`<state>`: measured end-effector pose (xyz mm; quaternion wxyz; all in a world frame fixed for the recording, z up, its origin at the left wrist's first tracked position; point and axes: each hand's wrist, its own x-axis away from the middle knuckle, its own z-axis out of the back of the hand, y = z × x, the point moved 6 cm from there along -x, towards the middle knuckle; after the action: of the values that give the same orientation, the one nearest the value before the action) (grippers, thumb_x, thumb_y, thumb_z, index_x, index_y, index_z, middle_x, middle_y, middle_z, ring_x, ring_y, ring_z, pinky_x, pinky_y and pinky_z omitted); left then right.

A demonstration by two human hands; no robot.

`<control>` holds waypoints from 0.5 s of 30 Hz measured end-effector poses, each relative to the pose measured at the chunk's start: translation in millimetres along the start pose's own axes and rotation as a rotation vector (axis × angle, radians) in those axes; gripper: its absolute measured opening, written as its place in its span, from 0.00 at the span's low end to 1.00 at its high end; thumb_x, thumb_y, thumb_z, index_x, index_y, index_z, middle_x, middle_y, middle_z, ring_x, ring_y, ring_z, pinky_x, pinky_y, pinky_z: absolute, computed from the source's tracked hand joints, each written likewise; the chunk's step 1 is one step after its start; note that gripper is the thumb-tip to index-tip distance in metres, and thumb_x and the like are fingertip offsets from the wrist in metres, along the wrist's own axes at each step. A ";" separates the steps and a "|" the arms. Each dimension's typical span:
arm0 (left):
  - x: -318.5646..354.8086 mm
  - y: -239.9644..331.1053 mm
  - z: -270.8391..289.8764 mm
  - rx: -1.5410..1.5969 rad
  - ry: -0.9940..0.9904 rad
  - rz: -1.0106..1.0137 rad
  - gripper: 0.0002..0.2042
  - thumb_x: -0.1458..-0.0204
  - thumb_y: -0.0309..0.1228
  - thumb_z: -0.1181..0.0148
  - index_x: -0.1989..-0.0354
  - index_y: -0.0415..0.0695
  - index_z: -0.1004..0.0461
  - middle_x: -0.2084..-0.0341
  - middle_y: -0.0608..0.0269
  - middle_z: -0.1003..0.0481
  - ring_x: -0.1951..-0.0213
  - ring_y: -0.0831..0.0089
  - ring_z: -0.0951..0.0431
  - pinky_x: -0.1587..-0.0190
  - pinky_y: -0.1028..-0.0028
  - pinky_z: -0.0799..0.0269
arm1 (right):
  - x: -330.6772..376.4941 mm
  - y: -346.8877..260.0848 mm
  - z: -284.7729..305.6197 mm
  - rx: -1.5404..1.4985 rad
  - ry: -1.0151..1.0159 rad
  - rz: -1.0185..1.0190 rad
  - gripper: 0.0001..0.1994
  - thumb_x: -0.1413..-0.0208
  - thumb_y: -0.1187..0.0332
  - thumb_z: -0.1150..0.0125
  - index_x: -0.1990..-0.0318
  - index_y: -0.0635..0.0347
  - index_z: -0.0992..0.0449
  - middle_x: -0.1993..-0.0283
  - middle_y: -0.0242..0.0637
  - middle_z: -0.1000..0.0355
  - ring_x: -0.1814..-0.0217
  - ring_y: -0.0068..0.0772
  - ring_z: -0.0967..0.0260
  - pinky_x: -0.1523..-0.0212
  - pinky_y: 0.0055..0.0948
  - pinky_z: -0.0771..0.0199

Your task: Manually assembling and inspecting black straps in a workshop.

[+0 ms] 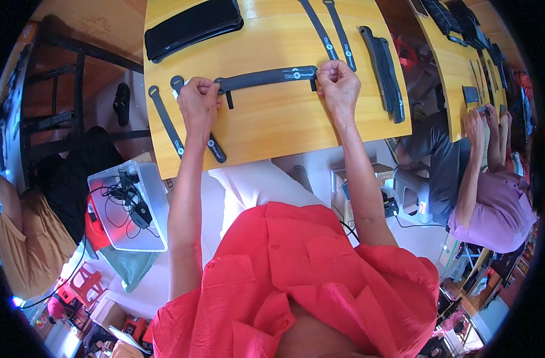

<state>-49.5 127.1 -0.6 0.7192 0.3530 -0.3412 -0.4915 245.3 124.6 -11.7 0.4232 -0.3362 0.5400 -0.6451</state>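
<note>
A black strap (263, 79) with a slotted left end and pale printing lies stretched across the yellow wooden table (272, 125); it may be more than one layer. My left hand (199, 104) pinches at its left end, the fingertips closed together. At the other end, the thumb and fingers of my right hand (339, 88) are closed on the strap. Short black marks (229, 99) show on the tabletop just below it. Beside my left forearm lie a loose strap (165, 121) and another strap (216, 150), partly hidden by the arm.
A black plastic-wrapped bundle (195, 30) sits at the back left. Two loose straps (342, 37) lie at the back, and a strap stack (383, 74) at the right. Left of the table is a clear bin (156, 235) with cables. A co-worker (493, 209) sits at the right table.
</note>
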 end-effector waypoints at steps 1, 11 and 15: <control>-0.4 -0.8 0.0 0.000 0.000 0.000 0.05 0.53 0.24 0.41 0.73 0.34 0.28 0.83 0.59 0.26 0.83 0.76 0.25 0.79 0.79 0.29 | -0.1 -0.2 -0.4 0.011 -0.005 0.005 0.02 0.57 0.79 0.42 0.73 0.66 0.27 0.82 0.30 0.32 0.84 0.16 0.36 0.85 0.18 0.33; -1.7 -1.5 -0.4 -0.037 0.008 0.007 0.05 0.53 0.25 0.41 0.73 0.35 0.27 0.84 0.59 0.26 0.84 0.75 0.25 0.79 0.77 0.30 | 0.7 -3.8 -0.8 0.053 -0.003 0.025 0.01 0.57 0.79 0.41 0.75 0.65 0.27 0.83 0.31 0.32 0.84 0.16 0.36 0.84 0.18 0.34; -2.2 -2.3 -0.8 -0.027 0.017 -0.004 0.05 0.53 0.25 0.42 0.73 0.35 0.27 0.84 0.59 0.26 0.84 0.74 0.25 0.79 0.76 0.30 | 0.9 -4.8 0.0 0.092 0.000 0.037 0.01 0.57 0.79 0.41 0.75 0.65 0.27 0.83 0.31 0.31 0.84 0.17 0.35 0.83 0.19 0.34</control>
<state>-50.6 128.8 -3.3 0.7260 0.3481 -0.3275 -0.4944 244.0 124.0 -7.0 0.4499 -0.3064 0.5158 -0.6616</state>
